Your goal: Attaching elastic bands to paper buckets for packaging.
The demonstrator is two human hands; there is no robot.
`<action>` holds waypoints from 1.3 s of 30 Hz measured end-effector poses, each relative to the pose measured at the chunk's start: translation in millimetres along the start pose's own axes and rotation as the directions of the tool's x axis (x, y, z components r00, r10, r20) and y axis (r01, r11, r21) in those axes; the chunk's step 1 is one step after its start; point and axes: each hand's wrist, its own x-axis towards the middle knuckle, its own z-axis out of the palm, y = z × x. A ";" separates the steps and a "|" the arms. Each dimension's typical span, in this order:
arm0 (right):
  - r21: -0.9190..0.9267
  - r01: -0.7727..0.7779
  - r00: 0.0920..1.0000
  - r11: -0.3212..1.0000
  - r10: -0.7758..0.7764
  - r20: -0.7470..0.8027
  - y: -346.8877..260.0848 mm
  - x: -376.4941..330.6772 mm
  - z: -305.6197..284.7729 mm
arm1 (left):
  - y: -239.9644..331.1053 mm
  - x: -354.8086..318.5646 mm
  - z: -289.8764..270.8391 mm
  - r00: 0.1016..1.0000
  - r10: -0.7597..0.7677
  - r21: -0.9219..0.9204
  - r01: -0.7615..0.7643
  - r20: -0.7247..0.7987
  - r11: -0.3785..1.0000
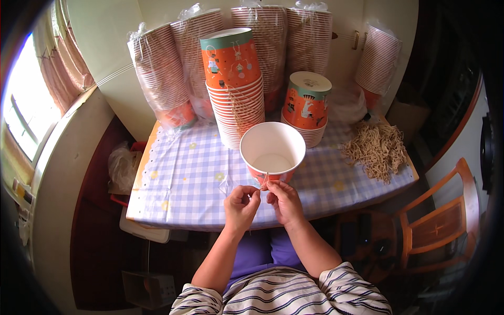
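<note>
An orange paper bucket [273, 149] with a white inside stands upright at the table's front, its mouth facing up. A thin beige string [266, 178] shows at its near side, close to the rim. Just in front of the bucket, my left hand [242, 208] is closed in a pinch at the string. Beside it my right hand [284, 202] pinches the string too, its fingertips up against the bucket's near wall. The fingers hide most of the string. On the right of the table lies a tangled pile of beige strings [379, 151].
Behind the bucket rises a tall stack of upturned paper buckets [234, 105] with strings hanging down its side. To its right is a shorter stack [306, 110]. Several plastic-wrapped stacks [160, 73] line the back. A wooden chair [438, 223] stands right of the checked tablecloth [178, 184].
</note>
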 end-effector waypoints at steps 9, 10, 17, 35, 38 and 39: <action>-0.071 0.028 1.000 0.997 -0.029 -0.005 -5.1 -2.7 2.8 | 13.5 4.6 1.5 0.999 -0.008 -0.077 0.011 0.050 0.997; -0.086 0.029 0.999 0.996 -0.030 -0.013 -6.6 -3.4 4.2 | 12.4 5.5 0.7 0.994 -0.009 -0.046 0.014 0.105 0.999; -0.069 0.066 0.998 0.995 -0.064 0.031 -4.9 -3.0 -0.7 | 0.8 11.2 7.0 0.993 -0.023 0.077 0.014 0.115 0.997; -0.130 0.074 0.996 0.989 -0.079 -0.033 -7.6 -3.9 3.3 | 29.1 19.9 -9.5 0.964 -0.192 0.108 0.174 0.184 0.979; -0.137 0.034 0.999 0.990 -0.030 0.030 -8.3 -5.1 3.3 | 27.1 20.3 -10.4 0.958 -0.206 0.068 0.196 0.201 0.978; -0.171 0.045 0.998 0.984 -0.038 0.044 -6.8 -5.0 2.7 | 26.8 20.4 -10.3 0.956 -0.211 0.049 0.205 0.205 0.978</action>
